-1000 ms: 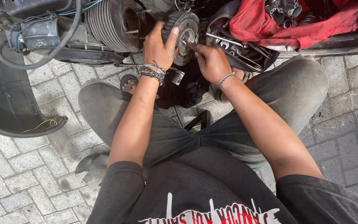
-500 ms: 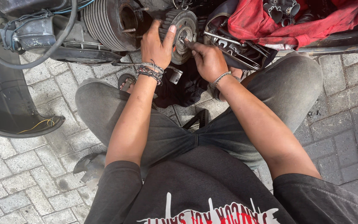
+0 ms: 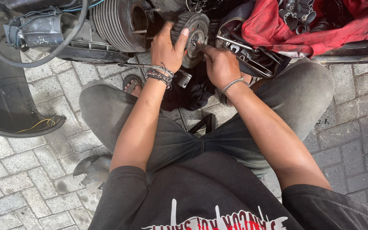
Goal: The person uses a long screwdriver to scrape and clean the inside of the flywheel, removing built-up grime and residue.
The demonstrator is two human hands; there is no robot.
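Observation:
A round toothed metal wheel [image 3: 197, 32] sits on the side of a small engine, next to a ribbed grey cylinder [image 3: 116, 23]. My left hand [image 3: 167, 47], with cord bracelets at the wrist, wraps over the wheel's left rim, thumb stretched across its face. My right hand [image 3: 220, 64], wearing a metal bangle, is closed around something at the wheel's centre; what it grips is hidden by the fingers. I am squatting, grey trousers under both arms.
A red cloth [image 3: 316, 30] holding several sockets lies at the upper right above a tray of wrenches [image 3: 248, 51]. A dark curved body panel [image 3: 5, 102] rests on the paving at left. A small metal cylinder [image 3: 183, 79] lies by my sandalled foot [image 3: 132, 85].
Both hands stay on the wheel. My right hand has turned slightly at the wheel's centre, and my left thumb has shifted across the rim.

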